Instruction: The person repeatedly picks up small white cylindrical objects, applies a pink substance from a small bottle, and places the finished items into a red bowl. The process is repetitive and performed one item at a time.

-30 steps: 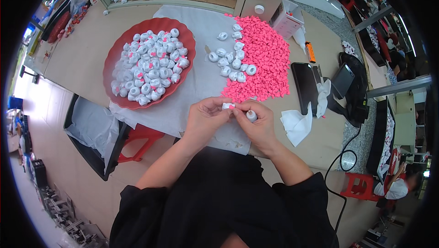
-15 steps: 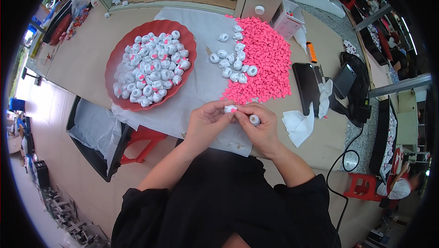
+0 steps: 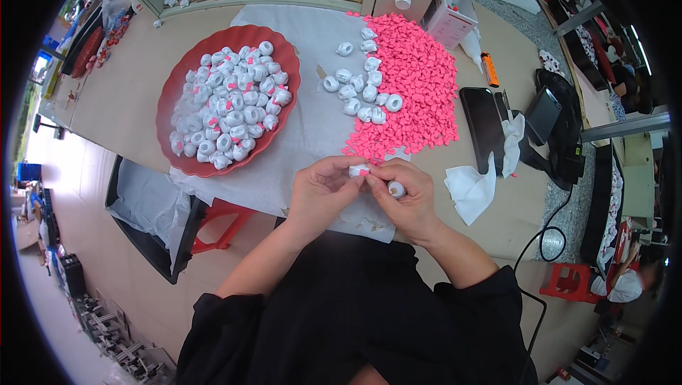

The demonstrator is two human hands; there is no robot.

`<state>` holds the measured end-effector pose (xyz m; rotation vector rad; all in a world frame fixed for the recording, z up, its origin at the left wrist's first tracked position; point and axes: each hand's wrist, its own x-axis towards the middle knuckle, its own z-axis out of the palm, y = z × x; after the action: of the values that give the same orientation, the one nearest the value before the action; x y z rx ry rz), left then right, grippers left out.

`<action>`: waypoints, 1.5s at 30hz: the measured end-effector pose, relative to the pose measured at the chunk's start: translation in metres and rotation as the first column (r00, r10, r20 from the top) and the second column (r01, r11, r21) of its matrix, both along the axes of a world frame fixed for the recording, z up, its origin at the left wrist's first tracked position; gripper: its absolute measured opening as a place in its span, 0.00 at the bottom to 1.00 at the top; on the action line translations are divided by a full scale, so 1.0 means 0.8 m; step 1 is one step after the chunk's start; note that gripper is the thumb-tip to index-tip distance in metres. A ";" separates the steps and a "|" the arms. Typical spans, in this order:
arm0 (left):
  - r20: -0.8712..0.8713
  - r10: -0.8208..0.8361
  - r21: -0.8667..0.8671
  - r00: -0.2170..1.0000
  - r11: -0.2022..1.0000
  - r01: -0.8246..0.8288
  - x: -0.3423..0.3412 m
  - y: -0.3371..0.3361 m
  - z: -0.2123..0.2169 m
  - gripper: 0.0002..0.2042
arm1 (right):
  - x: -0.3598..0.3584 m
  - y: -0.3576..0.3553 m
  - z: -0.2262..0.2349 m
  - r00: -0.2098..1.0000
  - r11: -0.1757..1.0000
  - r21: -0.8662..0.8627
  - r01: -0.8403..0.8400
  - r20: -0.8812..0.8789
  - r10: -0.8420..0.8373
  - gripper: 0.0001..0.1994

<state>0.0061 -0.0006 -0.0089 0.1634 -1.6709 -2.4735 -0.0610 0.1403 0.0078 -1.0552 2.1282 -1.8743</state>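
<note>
Between thumb and forefinger my left hand [image 3: 317,190] pinches a small white rounded piece [image 3: 357,170]. A small pink piece [image 3: 364,172] sits against its side, and my right hand [image 3: 410,200] touches it with closed fingertips. Tucked in that same right hand is a white tube [image 3: 396,189] with a round, pale-tipped end; the rest of it is hidden by the fingers. Beyond my hands lies a spread of pink pieces [image 3: 412,79]. Several loose white pieces [image 3: 370,94] lie along its left edge on white paper [image 3: 312,129].
A red scalloped bowl [image 3: 290,65] heaped with white-and-pink pieces stands at left. On the right are a dark phone [image 3: 482,126], a crumpled tissue [image 3: 472,190], an orange lighter-like object [image 3: 489,69] and a white box [image 3: 452,19]. Behind is a cabinet [image 3: 312,12] with a green button.
My hands keep the same hold on the white piece, the pink piece and the tube. The view has shifted slightly, so the table things sit a little differently in it.
</note>
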 end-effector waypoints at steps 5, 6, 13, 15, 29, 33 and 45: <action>-0.008 -0.001 0.017 1.000 1.000 0.001 0.001 0.001 0.010 0.14 | -0.003 0.001 0.003 0.999 0.999 -0.030 -0.016 0.044 0.018 0.07; -0.041 0.009 0.035 0.999 0.999 -0.007 0.001 0.002 0.009 0.13 | -0.003 0.002 0.004 0.997 0.999 -0.034 -0.026 0.068 0.028 0.08; -0.135 0.023 -0.003 0.991 1.000 -0.024 0.002 0.001 -0.001 0.14 | -0.005 0.007 0.007 0.990 0.996 -0.055 -0.071 0.117 0.077 0.10; -0.144 0.023 -0.010 0.989 1.000 -0.025 0.003 0.001 -0.002 0.14 | -0.005 0.007 0.007 0.992 0.996 -0.053 -0.071 0.105 0.077 0.10; -0.111 0.003 0.015 0.994 1.000 -0.001 0.001 0.002 0.009 0.14 | -0.009 0.017 0.027 0.976 0.990 -0.026 0.137 0.176 -0.130 0.06; -0.056 0.016 -0.042 0.998 0.999 -0.018 -0.001 0.003 0.012 0.14 | -0.034 0.057 0.044 0.917 0.928 0.181 0.326 0.180 -0.357 0.04; -0.040 0.035 -0.065 0.999 0.997 -0.037 0.000 0.008 0.006 0.14 | -0.025 0.126 0.037 0.897 0.586 0.678 0.443 -0.324 -0.302 0.09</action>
<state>0.0063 0.0060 -0.0037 0.1353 -1.7150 -2.3772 -0.0809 0.2410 0.0374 -0.6021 2.9833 -0.7748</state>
